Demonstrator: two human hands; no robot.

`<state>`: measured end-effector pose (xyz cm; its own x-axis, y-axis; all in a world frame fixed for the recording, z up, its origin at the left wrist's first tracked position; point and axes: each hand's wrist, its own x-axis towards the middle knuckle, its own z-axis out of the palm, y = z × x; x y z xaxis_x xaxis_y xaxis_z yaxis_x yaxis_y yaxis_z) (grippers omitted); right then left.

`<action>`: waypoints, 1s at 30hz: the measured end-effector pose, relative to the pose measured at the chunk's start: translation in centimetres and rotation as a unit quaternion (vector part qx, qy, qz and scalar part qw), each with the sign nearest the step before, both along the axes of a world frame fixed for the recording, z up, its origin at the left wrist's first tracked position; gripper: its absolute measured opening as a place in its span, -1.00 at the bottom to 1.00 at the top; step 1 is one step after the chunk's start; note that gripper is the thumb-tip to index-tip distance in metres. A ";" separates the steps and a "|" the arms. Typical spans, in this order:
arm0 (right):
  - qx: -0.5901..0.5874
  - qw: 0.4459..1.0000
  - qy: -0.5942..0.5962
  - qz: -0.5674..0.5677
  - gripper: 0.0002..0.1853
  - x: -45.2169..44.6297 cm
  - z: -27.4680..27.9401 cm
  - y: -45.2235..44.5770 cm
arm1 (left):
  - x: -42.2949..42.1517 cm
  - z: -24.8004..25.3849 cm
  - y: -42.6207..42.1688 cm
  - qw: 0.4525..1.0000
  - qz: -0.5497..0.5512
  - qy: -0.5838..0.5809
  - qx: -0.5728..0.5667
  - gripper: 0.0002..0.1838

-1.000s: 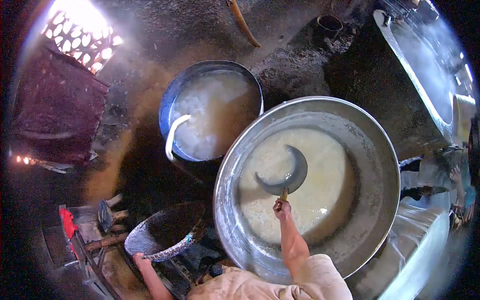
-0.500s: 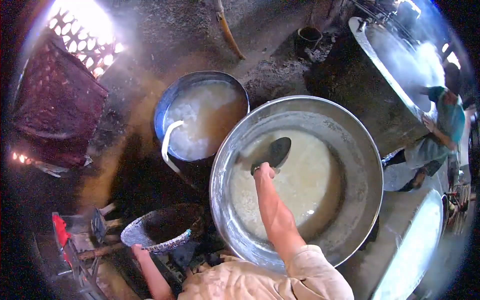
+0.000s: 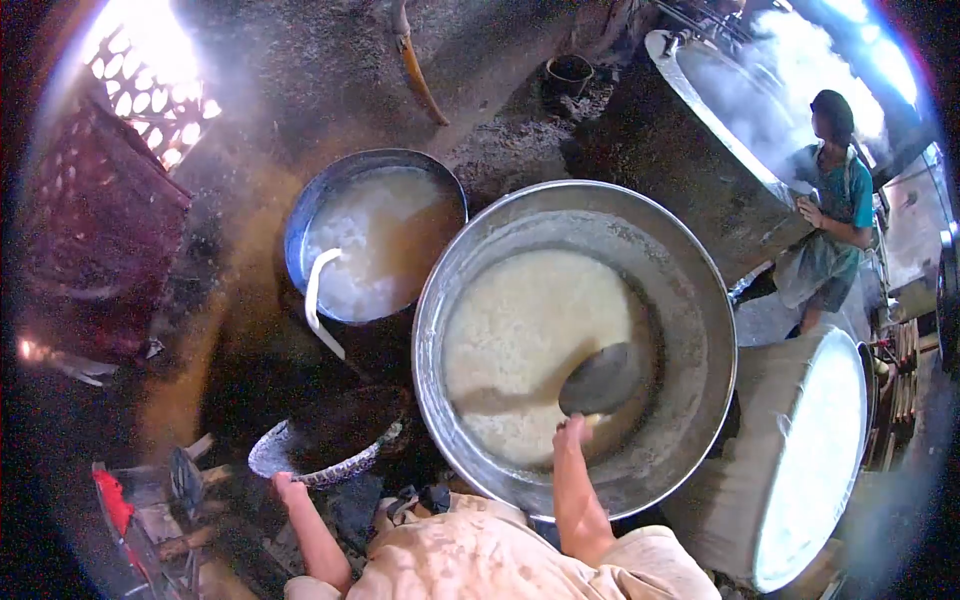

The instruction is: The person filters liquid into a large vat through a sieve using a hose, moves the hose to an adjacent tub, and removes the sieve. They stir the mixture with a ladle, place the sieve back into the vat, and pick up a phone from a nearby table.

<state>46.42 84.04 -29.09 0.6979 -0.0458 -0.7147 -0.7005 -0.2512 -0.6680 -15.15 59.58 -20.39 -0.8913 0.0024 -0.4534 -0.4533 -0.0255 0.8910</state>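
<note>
My right hand is closed round the short pale handle of a dark ladle. Its broad oval bowl is over the cloudy, whitish liquid in a wide metal pot; whether the bowl touches the liquid I cannot tell. At the lower left, my left hand grips the near rim of a round basket with a pale, rough edge. The basket is tilted and its dark inside is in shadow.
A blue-rimmed tub of cloudy brownish liquid stands behind, a bent white pipe at its edge. At upper right a person leans by a steaming vat. A white-topped drum stands right. Firewood lies lower left.
My right hand has drawn the ladle from the pot's far left part towards its near right side. My left hand stays on the basket rim. The camera view has shifted; the other person looks more upright.
</note>
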 end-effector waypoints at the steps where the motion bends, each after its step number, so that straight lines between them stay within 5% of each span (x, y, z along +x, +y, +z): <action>1: -0.001 1.000 -0.002 -0.003 -0.84 0.3 0.5 -1.0 | 0.0 -0.1 0.3 1.000 -0.003 -0.002 0.001 -0.71; 11: 0.146 0.952 0.267 -0.018 -0.83 -0.5 -0.9 -0.7 | 1.5 2.2 -0.3 1.000 0.011 0.017 -0.010 -0.70; 24: 0.207 0.904 0.360 0.105 -0.72 -3.3 -3.7 8.9 | 3.5 6.4 -5.8 0.997 0.032 0.056 -0.033 -0.68; 30: 0.193 0.885 0.414 0.085 -0.76 -4.4 -5.8 14.5 | 4.1 7.2 -8.6 0.987 -0.082 0.127 -0.050 -0.70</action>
